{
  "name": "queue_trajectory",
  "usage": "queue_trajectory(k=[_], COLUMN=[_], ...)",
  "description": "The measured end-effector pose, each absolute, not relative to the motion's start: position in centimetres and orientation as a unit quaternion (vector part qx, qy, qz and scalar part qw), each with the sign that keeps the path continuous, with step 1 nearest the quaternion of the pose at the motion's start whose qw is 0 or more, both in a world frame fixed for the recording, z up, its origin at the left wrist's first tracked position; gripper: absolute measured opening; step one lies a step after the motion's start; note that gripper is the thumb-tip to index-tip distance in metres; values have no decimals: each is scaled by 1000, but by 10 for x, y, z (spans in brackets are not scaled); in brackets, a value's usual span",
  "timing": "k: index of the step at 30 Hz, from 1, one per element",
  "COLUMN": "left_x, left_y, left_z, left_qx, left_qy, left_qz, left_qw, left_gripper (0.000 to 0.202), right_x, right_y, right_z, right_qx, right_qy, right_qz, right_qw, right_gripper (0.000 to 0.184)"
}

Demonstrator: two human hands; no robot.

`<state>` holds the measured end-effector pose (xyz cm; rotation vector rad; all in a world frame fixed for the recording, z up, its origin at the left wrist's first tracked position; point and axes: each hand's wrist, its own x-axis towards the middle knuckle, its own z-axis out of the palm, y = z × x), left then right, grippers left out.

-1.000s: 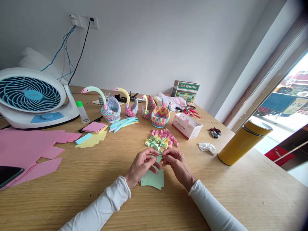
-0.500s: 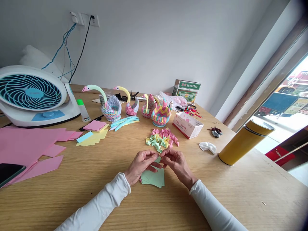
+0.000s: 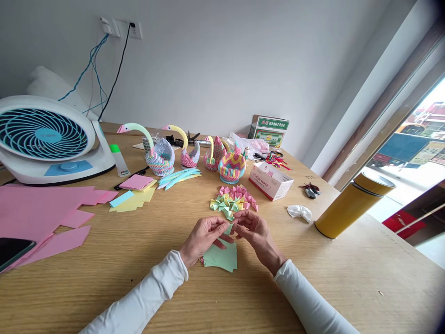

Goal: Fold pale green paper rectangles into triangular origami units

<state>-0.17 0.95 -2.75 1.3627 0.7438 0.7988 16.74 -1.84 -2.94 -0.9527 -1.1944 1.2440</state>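
Between my hands is a small piece of light green paper (image 3: 229,228), partly hidden by the fingers. My left hand (image 3: 207,236) pinches it from the left with thumb and forefinger. From the right, the fingertips of my right hand (image 3: 255,234) are closed on it too. Below the hands lies a stack of light green paper slips (image 3: 222,257), with a bit of pink showing at its left edge. Just beyond my fingers sits a heap of folded paper triangles (image 3: 232,202) in pink, yellow and green.
Paper swans (image 3: 160,157) stand along the back beside blue paper strips (image 3: 179,177). A sticky-note box (image 3: 270,181), a crumpled tissue (image 3: 299,212) and a yellow flask (image 3: 352,204) are on the right. Pink sheets (image 3: 41,208), a phone (image 3: 14,253) and a fan (image 3: 48,139) occupy the left.
My right hand's fingers have shifted slightly, and more of the green paper shows between the fingertips. My left hand stays in nearly the same place.
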Motion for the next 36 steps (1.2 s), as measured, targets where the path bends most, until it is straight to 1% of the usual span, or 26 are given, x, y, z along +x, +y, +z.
queue_trajectory(k=[5,13,19,29,36], left_x=[-1,0,2,2,0], left_y=[9,7,7,8,11], left_z=[-27,-27,-29,-31,-35], left_qx=[613,599,592,606,680], left_qy=[329,322,335,364,340], left_qz=[349,361,390,388,367], left_qw=[628,639,621,591,536], left_gripper=[36,35,31,34,32], right_x=[167,168,167,167,172], right_y=[-18,-18,-19,-19,-17], right_z=[-29,-29,-27,-29,-26], right_qx=[-410,-434,-427,-435,-448], right_qy=[-504,-492,-502,-510,-521], right_qz=[522,509,525,533,539], right_qw=[552,558,538,516,487], right_gripper=[27,24,21,23,33])
